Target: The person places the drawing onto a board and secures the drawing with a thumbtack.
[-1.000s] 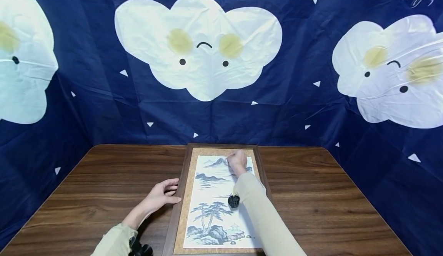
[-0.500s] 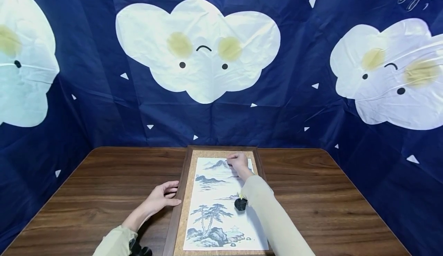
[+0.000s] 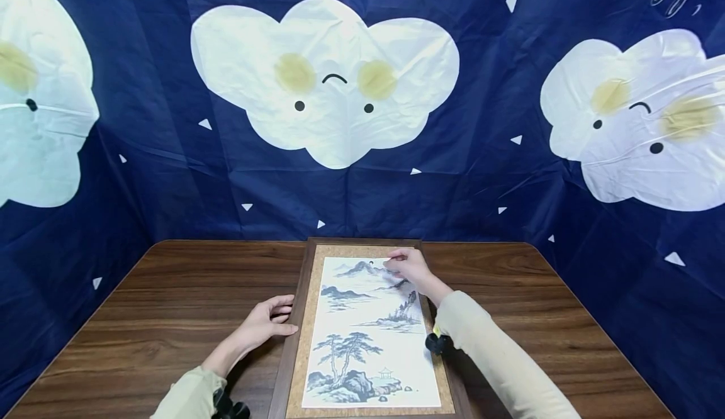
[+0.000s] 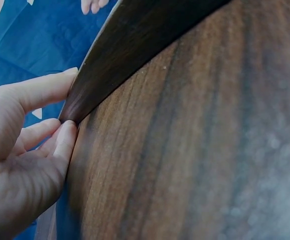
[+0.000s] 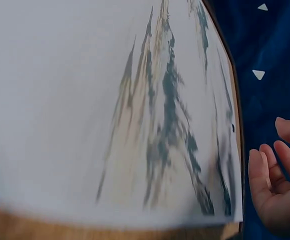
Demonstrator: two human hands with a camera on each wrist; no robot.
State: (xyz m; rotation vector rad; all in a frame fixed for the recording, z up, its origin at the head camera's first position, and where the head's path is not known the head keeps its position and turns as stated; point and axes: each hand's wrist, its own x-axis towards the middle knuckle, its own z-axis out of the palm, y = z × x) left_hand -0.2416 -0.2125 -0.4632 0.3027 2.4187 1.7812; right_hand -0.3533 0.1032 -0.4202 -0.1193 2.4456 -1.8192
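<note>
A sheet with an ink landscape [image 3: 340, 315] lies on a cork board [image 3: 317, 250] with a brown wooden frame [image 3: 287, 356]. A small dark pin [image 3: 371, 262] stands at the middle of the sheet's top edge, seen also as a dark speck in the right wrist view. My right hand [image 3: 412, 268] hovers just right of the pin, fingers loosely bent with nothing between them; the right wrist view shows this hand [image 5: 280, 185] apart from the sheet. My left hand [image 3: 260, 324] touches the frame's left side with its fingertips; up close, this hand [image 4: 30, 140] has fingers and thumb against the frame's side.
The board lies on a brown wood-grain table [image 3: 187, 293], reaching its far edge. Behind it hangs a dark blue curtain [image 3: 170, 186] printed with white clouds and small triangles. Black wrist cameras [image 3: 436, 343] sit at both cuffs.
My right hand has let go of the pin at the sheet's top and moved right, its fingers loosening. The pin now shows. My left hand stays at the frame.
</note>
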